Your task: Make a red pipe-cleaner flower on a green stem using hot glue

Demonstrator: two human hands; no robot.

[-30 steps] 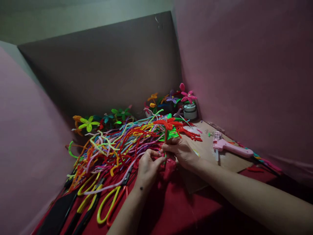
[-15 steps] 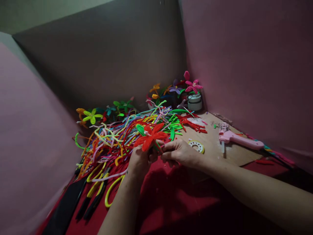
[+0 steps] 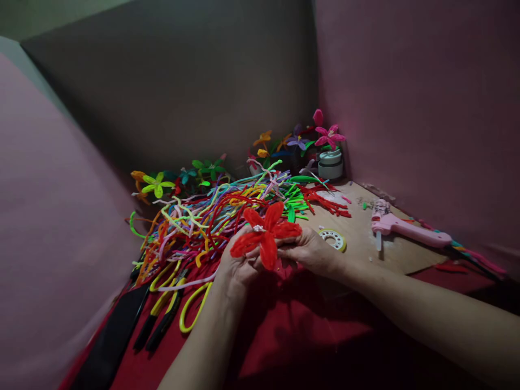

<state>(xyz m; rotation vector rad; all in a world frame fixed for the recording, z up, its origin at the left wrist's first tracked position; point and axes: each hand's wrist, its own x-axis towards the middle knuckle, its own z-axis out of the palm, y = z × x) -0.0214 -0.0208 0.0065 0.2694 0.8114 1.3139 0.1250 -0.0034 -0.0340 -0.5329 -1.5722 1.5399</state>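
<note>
A red pipe-cleaner flower [image 3: 266, 236] with a pale centre faces me over the front of the table. My left hand [image 3: 239, 265] is closed on it from below and the left, its fingers partly behind the petals. From the right, my right hand [image 3: 312, 250] is closed at the flower too, fingertips behind the right and lower petals. The stem is hidden behind the bloom. Just beyond my hands spreads a heap of coloured pipe cleaners [image 3: 219, 203].
Yellow-and-black pliers [image 3: 164, 311] and yellow-handled scissors [image 3: 195, 309] lie at left. Rightward are a tape roll [image 3: 333, 240], a pink glue gun [image 3: 410, 227] on cardboard [image 3: 400, 262], and red pipe cleaners [image 3: 331, 203]. Finished flowers [image 3: 158, 185] and a lidded jar [image 3: 330, 164] stand behind.
The flower has turned so its face points toward me; the green leaf and stem seen before are now hidden. My right hand has shifted closer behind the petals. The view has shifted slightly.
</note>
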